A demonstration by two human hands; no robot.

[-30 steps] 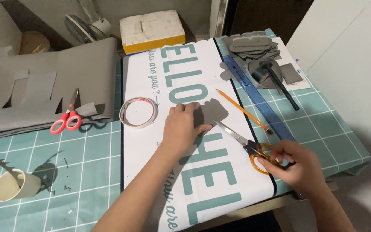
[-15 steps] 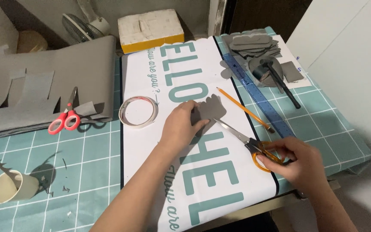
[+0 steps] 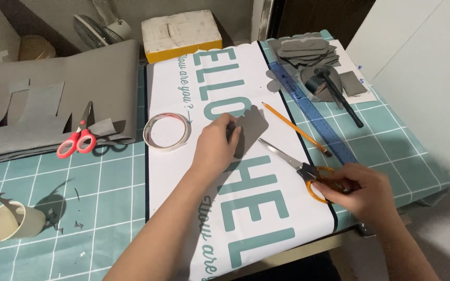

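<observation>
Left hand [image 3: 215,148] pinches the grey cutout [image 3: 251,124]; right hand [image 3: 358,190] grips orange scissors [image 3: 308,169], blades shut. Hold the cutout steady and cut slowly.

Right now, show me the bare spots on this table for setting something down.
Bare teal grid mat lies between the red-handled scissors and the paper cup. More lies right of the blue ruler, past the black pen. Crowded: the white banner around the left hand and right hand.

Bright overhead light, sharp focus, hard shadows.
</observation>
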